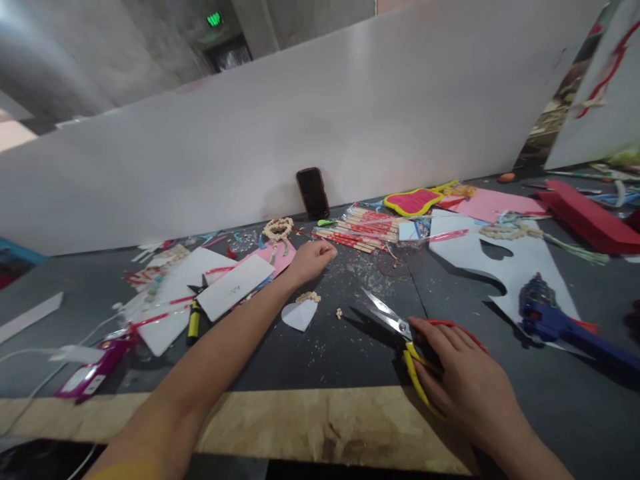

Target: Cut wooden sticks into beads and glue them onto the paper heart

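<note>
The right hand (463, 380) has its grip around the handles of the scissors (395, 321), fingers through the red and yellow loops, with the blades pointing left and away from the person. The left hand (313, 260) is curled narrow; whether anything is pinched in that grip I cannot tell. Just below it, on the worktop (350, 367), lies the white paper heart (300, 317), with beige bits (309, 297) clustered along its upper edge. A few loose bits (339, 313) sit between the heart and the scissors.

Only the top edge is covered; the sides and middle of the heart show bare paper, so the work on it looks barely begun, with most of the outline left.

The near side ends in a pale wooden strip (330, 427), and there is room to move between the heart and that strip. Space behind is tighter: patterned sticks (360, 230) and a phone (313, 193) stand before the white partition (250, 133). To the left, the forearm passes beside a white card (237, 287); to the right, a blue tool (555, 320) limits sideways movement.
</note>
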A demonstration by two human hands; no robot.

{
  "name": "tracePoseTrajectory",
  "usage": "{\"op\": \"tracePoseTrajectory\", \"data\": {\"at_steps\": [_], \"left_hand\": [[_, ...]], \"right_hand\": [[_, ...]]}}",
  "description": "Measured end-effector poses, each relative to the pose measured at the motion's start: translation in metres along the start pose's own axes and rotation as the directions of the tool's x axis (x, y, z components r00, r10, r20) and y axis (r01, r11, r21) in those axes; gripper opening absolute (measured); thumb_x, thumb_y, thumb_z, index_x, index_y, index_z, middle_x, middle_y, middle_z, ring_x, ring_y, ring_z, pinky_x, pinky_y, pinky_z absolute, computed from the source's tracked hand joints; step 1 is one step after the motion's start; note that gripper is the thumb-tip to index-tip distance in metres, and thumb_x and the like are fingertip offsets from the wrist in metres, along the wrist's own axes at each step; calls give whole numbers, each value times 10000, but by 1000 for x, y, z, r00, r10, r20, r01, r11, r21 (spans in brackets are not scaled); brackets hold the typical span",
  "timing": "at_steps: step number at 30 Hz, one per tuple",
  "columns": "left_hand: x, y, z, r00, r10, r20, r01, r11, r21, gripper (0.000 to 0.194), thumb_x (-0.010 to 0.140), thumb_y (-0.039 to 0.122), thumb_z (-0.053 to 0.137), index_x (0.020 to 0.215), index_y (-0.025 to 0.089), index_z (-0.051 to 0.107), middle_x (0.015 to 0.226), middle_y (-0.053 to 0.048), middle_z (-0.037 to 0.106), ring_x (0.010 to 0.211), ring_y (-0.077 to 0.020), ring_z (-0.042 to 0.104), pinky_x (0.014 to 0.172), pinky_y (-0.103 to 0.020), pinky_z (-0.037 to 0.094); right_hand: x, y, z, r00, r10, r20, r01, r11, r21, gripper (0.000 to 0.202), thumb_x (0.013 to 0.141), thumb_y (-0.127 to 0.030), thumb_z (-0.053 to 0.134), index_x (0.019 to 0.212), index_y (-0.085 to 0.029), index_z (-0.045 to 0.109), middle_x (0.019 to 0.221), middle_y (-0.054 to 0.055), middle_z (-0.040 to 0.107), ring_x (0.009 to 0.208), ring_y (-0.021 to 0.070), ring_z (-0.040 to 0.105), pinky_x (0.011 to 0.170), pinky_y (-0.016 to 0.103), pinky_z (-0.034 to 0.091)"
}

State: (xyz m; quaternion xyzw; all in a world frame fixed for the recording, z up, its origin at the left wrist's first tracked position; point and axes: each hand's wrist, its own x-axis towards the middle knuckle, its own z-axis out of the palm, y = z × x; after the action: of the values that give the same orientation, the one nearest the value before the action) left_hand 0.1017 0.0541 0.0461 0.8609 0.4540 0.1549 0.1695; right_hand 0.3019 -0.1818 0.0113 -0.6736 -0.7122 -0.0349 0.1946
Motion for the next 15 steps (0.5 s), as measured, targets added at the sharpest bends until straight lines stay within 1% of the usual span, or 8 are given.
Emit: {"op": "tracePoseTrajectory", "data": {"at_steps": [2,4,7,10,15], "left_hand": [[-25,4,-2,998,23,65,-21,999,-27,300,800,354,420,820,164,653,692,7,634,629,-126,539,555,-202,347],[-48,6,-2,990,23,136,-19,999,-33,277,784,347,458,825,178,674,698,4,661,635,-133,563,560,-203,355],[-71,10,-1,980,5,198,0,1000,-21,264,779,333,472,826,196,694,723,-7,689,656,-149,590,569,-208,362],[-78,15,2,970,6,244,0,1000,-22,267,789,326,462,830,213,700,738,0,700,670,-152,602,570,-203,369],[-78,19,4,961,20,276,-11,999,-32,297,812,328,433,857,210,701,795,0,711,715,-154,616,597,-198,386]], "right_hand": [[0,0,0,1000,-2,2,2,1000,2,404,788,-328,465,1175,-215,494,1027,68,631,914,215,585,721,334,489],[0,0,1,1000,-8,-9,8,1000,-1,408,785,-333,466,1174,-216,496,1018,68,634,910,215,588,709,329,488],[0,1,2,999,-15,-28,15,1000,-8,406,785,-339,468,1172,-220,505,1020,69,637,916,218,590,711,330,486],[0,1,2,999,-16,-34,16,1000,-6,412,785,-349,468,1173,-217,510,1032,76,637,929,225,589,718,341,487],[0,0,1,1000,-10,-17,10,1000,-9,411,796,-340,455,1186,-216,496,1044,77,630,932,228,586,721,349,488]]}}
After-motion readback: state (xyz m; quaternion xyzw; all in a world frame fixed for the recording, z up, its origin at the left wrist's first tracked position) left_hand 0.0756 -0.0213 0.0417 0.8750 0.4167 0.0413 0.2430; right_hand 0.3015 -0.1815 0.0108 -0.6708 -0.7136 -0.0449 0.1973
